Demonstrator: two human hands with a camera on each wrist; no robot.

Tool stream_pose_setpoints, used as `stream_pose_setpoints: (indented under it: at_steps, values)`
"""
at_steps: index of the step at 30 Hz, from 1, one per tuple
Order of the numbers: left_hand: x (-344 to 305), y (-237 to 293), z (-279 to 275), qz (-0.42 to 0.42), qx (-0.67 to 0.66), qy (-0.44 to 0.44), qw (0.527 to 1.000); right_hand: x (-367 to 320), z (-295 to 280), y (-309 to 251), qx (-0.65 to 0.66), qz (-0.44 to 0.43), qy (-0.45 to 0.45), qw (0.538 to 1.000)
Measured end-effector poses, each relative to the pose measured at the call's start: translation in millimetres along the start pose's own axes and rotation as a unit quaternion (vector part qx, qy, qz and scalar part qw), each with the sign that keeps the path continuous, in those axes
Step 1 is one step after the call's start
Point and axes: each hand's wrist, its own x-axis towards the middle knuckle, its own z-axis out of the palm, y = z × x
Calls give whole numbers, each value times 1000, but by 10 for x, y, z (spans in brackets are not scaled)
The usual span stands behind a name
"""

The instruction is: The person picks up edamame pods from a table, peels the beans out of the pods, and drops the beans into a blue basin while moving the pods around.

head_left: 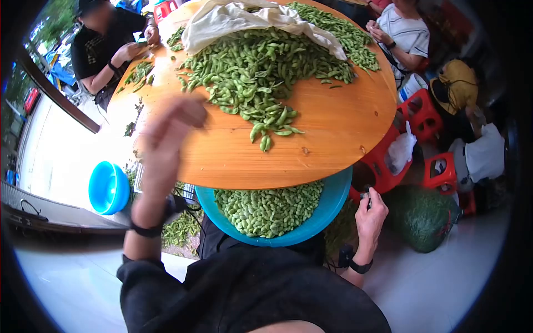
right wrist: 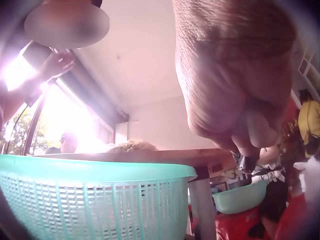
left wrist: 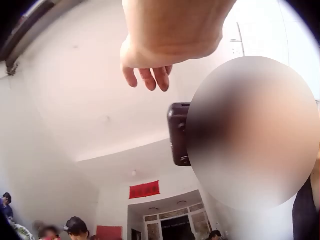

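Observation:
My left hand (head_left: 175, 125), blurred in the head view, is raised over the left side of the round wooden table (head_left: 338, 127). In the left wrist view its fingers (left wrist: 146, 79) hang loosely with nothing in them. Low at the right, my right hand (head_left: 371, 215) grips a small dark, partly shiny thing (right wrist: 243, 162); its kind I cannot tell. Green soybean pods (head_left: 244, 77) lie heaped on the table, partly under a white cloth (head_left: 222, 28). Below the table edge, between my hands, a blue-green slotted basket (right wrist: 95, 200) holds many shelled green beans (head_left: 266, 213).
A person in black (head_left: 94, 55) sits at the far left, another in white (head_left: 411, 33) at the far right. Red stools (head_left: 380, 161) and a full green mesh sack (head_left: 425, 216) stand on the right. A blue basin (head_left: 108, 187) is at the left.

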Motion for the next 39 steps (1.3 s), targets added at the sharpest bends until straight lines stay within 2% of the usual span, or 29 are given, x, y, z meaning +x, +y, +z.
stream_pose_setpoints:
  at_steps: [1,2,3,5,6,9,12,16,19,21,22,23,24,25,26,27,28,31,33,35,37,39]
  values:
    - [-80,-258,108,-48,-17,-41,998,-6,16,-162,26,-21,9,999]
    - [-114,-468,175,-44,84,-52,994,4,47,-288,51,-44,17,998]
    - [-226,-727,555,-41,139,-40,989,186,-219,-179,29,-75,20,997]
    - [-215,-802,691,-29,257,-90,962,161,-108,-412,76,-75,6,994]
    - [-216,-867,740,-11,294,-110,949,147,-76,-549,92,-102,8,990]
    - [-192,-1095,927,36,449,-85,889,199,57,-736,124,-153,-3,980]
    - [-242,-1154,989,35,477,-84,874,207,99,-910,164,-171,-26,971]
    - [-240,-1074,1009,13,469,-72,880,198,131,-1048,202,-177,-81,960]
    - [-222,-1101,1013,39,465,-94,880,205,225,-1119,223,-178,-103,953]
    - [-214,-1039,1034,98,425,-75,897,247,275,-1158,237,-179,-108,949]
    - [-232,-975,1036,97,423,-78,898,268,289,-1171,264,-142,-139,944]
    - [-274,-879,1028,42,336,-87,937,252,293,-1177,290,-102,-170,936]
    - [-318,-793,1023,-15,245,-94,965,214,293,-1186,287,-99,-170,937]
    - [-377,-749,1010,-16,243,-95,965,177,298,-1209,366,-46,-208,906]
    - [-449,-710,986,-116,94,-110,983,141,306,-1239,442,6,-244,863]
    - [-514,-677,960,-212,-57,-122,968,106,312,-1270,514,58,-278,810]
    - [-561,-652,936,-252,-70,-134,956,75,290,-1315,536,64,-284,792]
    - [-696,-656,910,-303,-134,-127,935,31,308,-1346,547,63,-296,780]
    - [-749,-670,916,-300,-139,-123,936,16,323,-1305,541,61,-308,780]
    - [-807,-723,931,-269,-78,-111,954,8,314,-1275,535,59,-318,780]
    - [-853,-759,960,-243,-43,-109,963,8,287,-1264,562,68,-331,755]
    - [-889,-761,986,-216,-6,-106,971,7,301,-1213,555,65,-338,757]
